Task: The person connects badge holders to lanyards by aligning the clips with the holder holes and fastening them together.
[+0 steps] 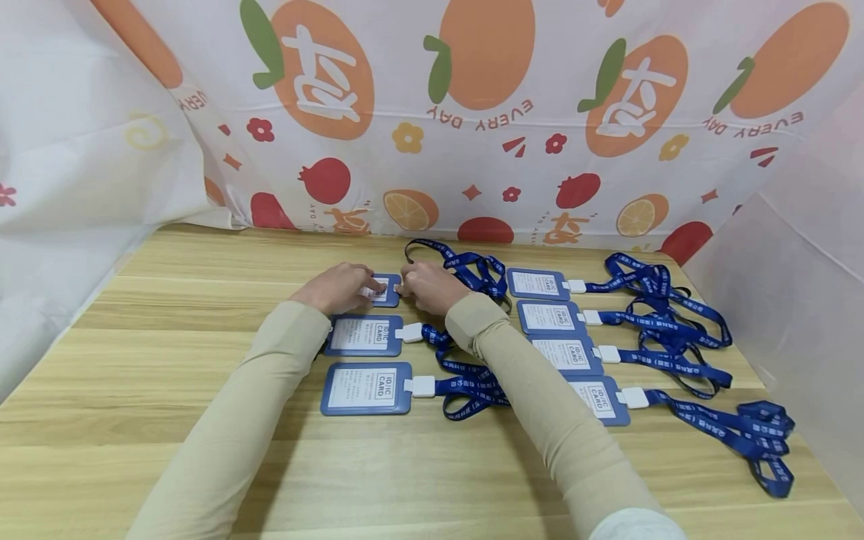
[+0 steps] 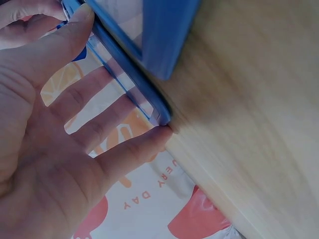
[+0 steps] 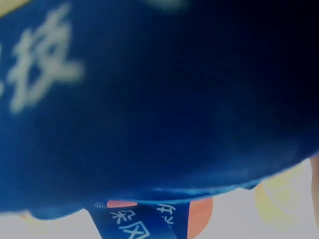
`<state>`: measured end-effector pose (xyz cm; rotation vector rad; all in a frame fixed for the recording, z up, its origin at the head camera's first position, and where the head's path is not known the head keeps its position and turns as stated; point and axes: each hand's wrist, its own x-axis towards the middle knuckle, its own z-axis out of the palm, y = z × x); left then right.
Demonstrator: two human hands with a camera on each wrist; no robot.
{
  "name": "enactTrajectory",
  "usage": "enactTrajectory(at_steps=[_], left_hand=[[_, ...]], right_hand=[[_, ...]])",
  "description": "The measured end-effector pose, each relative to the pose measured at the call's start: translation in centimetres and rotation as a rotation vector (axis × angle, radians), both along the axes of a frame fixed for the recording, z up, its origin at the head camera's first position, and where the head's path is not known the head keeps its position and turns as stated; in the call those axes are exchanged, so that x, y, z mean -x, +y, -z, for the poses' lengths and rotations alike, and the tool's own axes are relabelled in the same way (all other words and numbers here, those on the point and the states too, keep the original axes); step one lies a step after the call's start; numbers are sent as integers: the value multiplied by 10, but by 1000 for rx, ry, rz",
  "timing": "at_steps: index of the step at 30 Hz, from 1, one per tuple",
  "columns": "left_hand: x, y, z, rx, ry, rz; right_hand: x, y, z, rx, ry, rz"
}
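Note:
A blue ID card holder [image 1: 386, 291] lies at the back of the left column, partly covered by both hands. My left hand [image 1: 340, 288] grips it from the left, its thumb [image 2: 82, 17] and fingers on opposite edges in the left wrist view. From the right, my right hand [image 1: 433, 286] curls its fingers at the clip end, hiding the clip. The dark blue lanyard [image 1: 469, 262] of this holder lies bunched behind the right hand. In the right wrist view the blue strap [image 3: 149, 129] fills most of the picture and hides the fingers.
Two more card holders [image 1: 362, 335] [image 1: 367, 388] lie nearer, with white clips and folded lanyards. To the right stands a column of several holders [image 1: 540, 285] with lanyards [image 1: 675, 311] spread rightward. A fruit-print cloth [image 1: 405, 172] hangs behind the wooden table [image 1: 378, 472].

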<state>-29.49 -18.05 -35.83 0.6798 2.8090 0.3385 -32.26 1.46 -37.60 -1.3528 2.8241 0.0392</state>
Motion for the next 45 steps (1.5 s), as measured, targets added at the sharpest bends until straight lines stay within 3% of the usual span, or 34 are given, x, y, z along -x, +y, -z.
enactTrajectory(at_steps=[9, 18, 38, 45], left_hand=[[0, 0, 0, 6, -6, 1], [-1, -2, 1, 6, 0, 4], [2, 2, 1, 1, 3, 0], [0, 0, 2, 1, 22, 14]], right_hand=[[0, -1, 0, -10, -8, 17], [-1, -8, 1, -48, 46, 12], [-2, -8, -3, -59, 12, 50], [-1, -6, -3, -30, 10, 24]])
